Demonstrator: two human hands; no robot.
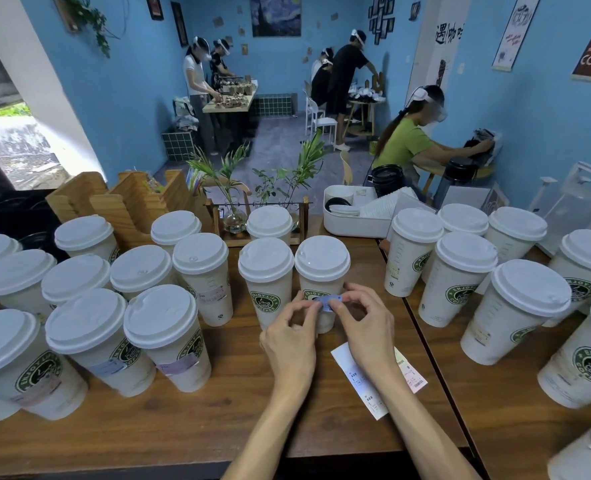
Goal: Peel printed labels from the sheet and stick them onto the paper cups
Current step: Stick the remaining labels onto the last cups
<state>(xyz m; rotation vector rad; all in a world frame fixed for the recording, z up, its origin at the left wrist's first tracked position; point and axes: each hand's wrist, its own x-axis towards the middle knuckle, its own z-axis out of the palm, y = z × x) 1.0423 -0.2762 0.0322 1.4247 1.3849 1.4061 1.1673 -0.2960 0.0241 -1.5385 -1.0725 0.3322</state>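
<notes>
Both hands work together just above the wooden table [190, 420], in front of a lidded paper cup [322, 271] printed with a green round logo. The left hand [292, 336] and the right hand [363, 327] each pinch one end of a small blue label [327, 302] between thumb and forefinger, so each grip is narrow and closed on the label, which is held level against or just in front of the cup's side at the height of its logo; whether it already touches the cup cannot be told. The other fingers of both hands are curled loosely. Beneath the right wrist, flat on the table, lies the white label sheet [360, 382], a long strip with small print, and beside it a second printed strip [412, 375] with a yellowish end and a pink barcode patch. Just left of the cup in hand stands another lidded cup [265, 275] showing the same logo. To the left, a cluster of lidded cups carries labels already stuck on, such as a pale pink label [178, 365] on a near cup [166, 337]. More lidded cups stand on the right table [516, 420]. Behind the cups sit a white tray [354, 223] and a wooden plant stand [263, 206].
</notes>
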